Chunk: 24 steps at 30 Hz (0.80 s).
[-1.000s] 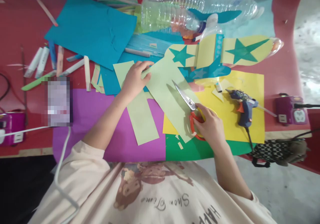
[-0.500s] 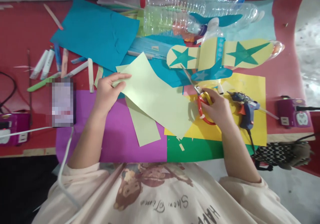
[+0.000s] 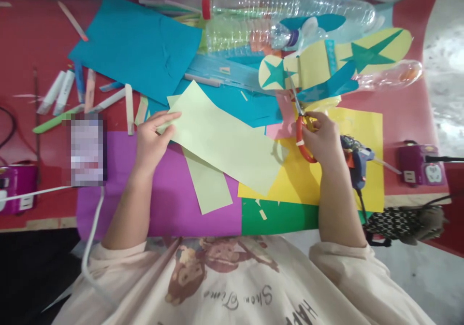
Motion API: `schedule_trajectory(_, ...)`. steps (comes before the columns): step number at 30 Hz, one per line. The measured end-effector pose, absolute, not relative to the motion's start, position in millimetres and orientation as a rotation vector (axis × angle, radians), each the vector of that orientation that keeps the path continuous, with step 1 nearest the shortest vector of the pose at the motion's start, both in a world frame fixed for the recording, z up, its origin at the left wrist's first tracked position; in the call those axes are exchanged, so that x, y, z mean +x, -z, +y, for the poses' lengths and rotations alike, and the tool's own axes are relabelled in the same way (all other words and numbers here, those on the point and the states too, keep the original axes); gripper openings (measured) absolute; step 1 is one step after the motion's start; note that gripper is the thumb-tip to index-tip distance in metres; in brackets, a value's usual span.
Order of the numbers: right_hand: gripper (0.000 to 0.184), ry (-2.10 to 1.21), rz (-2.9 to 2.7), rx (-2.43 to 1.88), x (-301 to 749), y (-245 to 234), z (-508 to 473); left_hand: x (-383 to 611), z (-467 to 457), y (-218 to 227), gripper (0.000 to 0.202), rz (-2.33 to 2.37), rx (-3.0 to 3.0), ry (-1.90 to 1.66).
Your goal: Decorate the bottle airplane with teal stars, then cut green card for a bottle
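Between thumb and fingers, my left hand (image 3: pixel 154 136) pinches the left edge of a pale green paper sheet (image 3: pixel 221 134). Under that sheet a second pale green piece (image 3: pixel 208 182) sticks out over purple paper (image 3: pixel 174 190). My right hand (image 3: pixel 322 134) grips red-handled scissors (image 3: pixel 300 124), their blades pointing away from me. The blade tips reach the near side of a bottle model (image 3: pixel 313 71) wrapped in pale yellow paper, with green stars on its wings and a blue tail piece (image 3: pixel 326 86).
A glue gun (image 3: pixel 360 163) lies right of my right hand on yellow paper (image 3: pixel 373 185). Clear plastic bottles (image 3: pixel 250 30) line the back. Blue sheets (image 3: pixel 137 40), several markers (image 3: pixel 65 91) and a phone (image 3: pixel 89 151) with a white cable are at left. A purple power socket (image 3: pixel 422 163) stands at right.
My right hand has moved slightly right and away from me with the scissors. The bottle model has shifted right and tilted. My left hand keeps its hold on the paper.
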State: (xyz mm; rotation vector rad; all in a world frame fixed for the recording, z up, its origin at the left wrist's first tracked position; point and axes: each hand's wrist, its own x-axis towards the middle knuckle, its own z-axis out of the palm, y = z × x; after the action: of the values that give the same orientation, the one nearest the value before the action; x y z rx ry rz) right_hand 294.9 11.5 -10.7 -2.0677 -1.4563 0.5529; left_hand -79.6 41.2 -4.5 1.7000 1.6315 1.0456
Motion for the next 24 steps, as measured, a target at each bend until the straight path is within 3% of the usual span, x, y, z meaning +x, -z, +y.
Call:
schedule_trajectory(10,0.045,-0.584,-1.631,-2.132,259.4,-13.9,-5.0,-84.7,34.3,-6.7,0.035,1.615,1.693,-0.995)
schedule_trajectory(24,0.045,-0.484,-1.959,-1.935,218.1,5.4,80.9,-99.2,23.1,-0.1,0.034,1.615,1.598,-0.985)
